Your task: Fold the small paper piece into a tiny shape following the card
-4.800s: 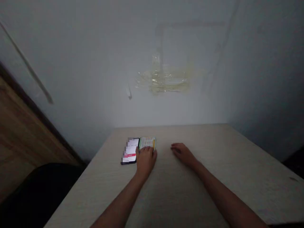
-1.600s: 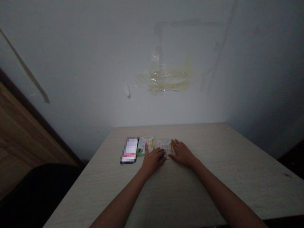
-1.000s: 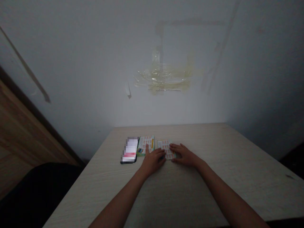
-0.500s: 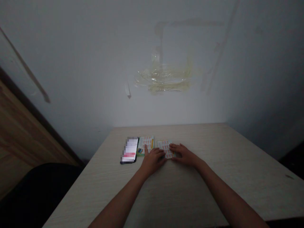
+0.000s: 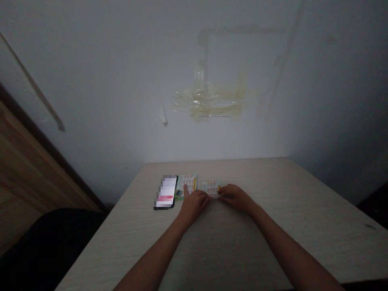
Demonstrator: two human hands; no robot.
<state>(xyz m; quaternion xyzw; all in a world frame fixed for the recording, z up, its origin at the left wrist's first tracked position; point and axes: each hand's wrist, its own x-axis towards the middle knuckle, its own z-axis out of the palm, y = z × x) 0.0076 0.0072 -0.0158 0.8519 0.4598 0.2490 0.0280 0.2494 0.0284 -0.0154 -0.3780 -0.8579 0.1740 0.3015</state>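
A small printed sheet (image 5: pixel 209 188) with orange marks lies on the pale wooden table (image 5: pixel 273 210). My right hand (image 5: pixel 235 197) pinches its right edge with curled fingers. My left hand (image 5: pixel 191 202) rests at the sheet's left edge, fingers curled onto it, thumb lying on a green-bordered card pack (image 5: pixel 185 185) to the left. A phone (image 5: pixel 166 191) with a lit screen lies left of the pack.
A white wall with old yellowed tape marks (image 5: pixel 209 101) rises straight behind the table. A dark chair or bag (image 5: pixel 45 242) sits low at the left, beside a wooden panel (image 5: pixel 21 161).
Since 4.8 s ago the printed sheet came out beside the pack. In the last half second my right hand's fingers curled from flat into a pinch on the sheet's right edge.
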